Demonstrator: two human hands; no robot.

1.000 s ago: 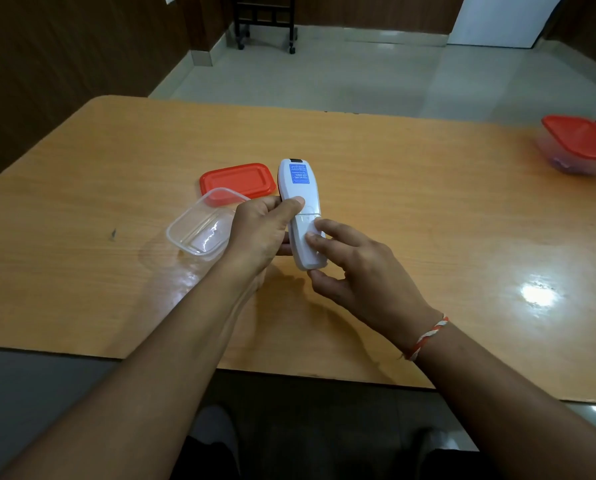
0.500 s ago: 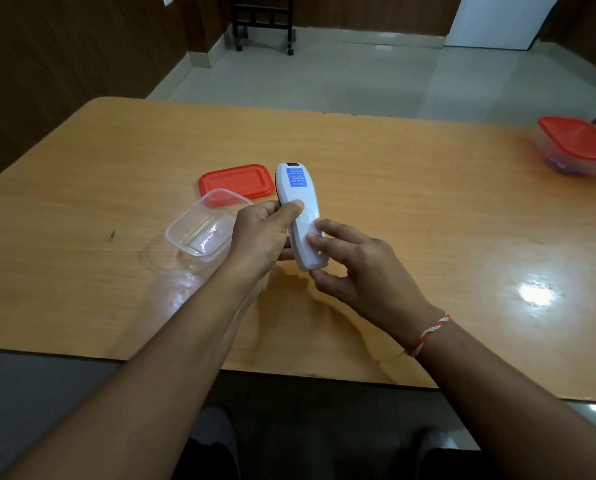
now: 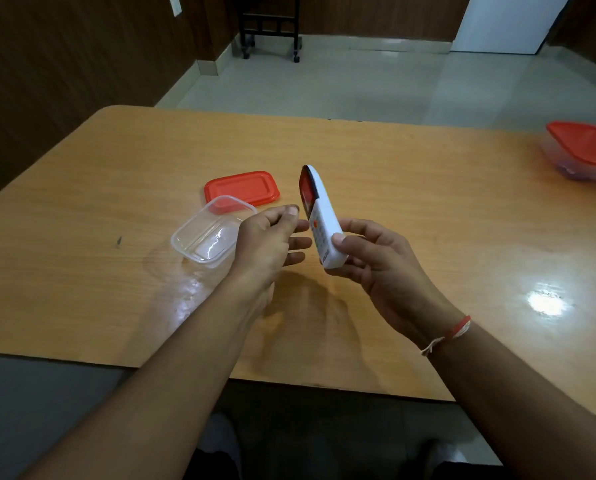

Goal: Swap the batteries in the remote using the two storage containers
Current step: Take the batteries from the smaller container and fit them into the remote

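My right hand (image 3: 376, 261) grips the lower end of a white remote (image 3: 319, 211), held above the table and rolled on its side, so its button face and dark screen end point left. My left hand (image 3: 272, 244) hovers just left of the remote with fingers spread, not touching it and holding nothing. Behind my left hand sits an open clear container (image 3: 208, 233) that looks empty, with its red lid (image 3: 242, 188) lying flat beyond it. A second clear container with a red lid on (image 3: 584, 150) stands at the far right; its contents are unclear.
The wooden table (image 3: 428, 209) has its near edge close to my body and a glare spot at the right. Beyond the far edge lie a tiled floor and a black wheeled stand (image 3: 270, 26).
The remote was held back side up by both hands. My left hand has let go and drawn left, and my right hand has rolled the remote onto its side.
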